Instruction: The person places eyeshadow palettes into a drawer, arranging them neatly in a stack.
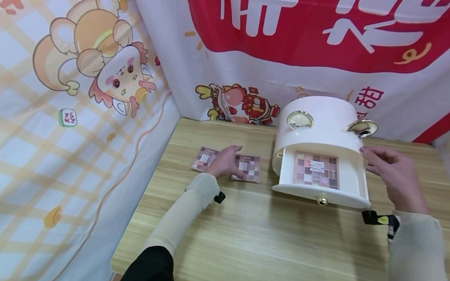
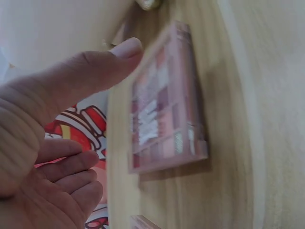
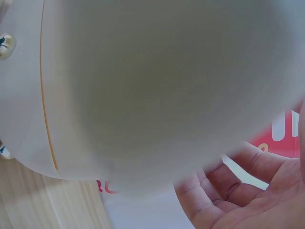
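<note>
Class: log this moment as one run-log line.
left hand: rests on palette | right hand: open beside box | drawer: open, one palette inside

Cream sleeves (image 1: pixel 183 213), seemingly black wrist cameras (image 1: pixel 375 218).

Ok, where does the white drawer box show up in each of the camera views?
Head: the white drawer box stands right of centre on the wooden table, its drawer pulled out, the right hand by its right side.
Left wrist: only a cream sliver along the top left edge, probably the box; cannot tell for sure.
Right wrist: its curved white wall fills most of the frame.
Shared landmark: the wooden table.
</note>
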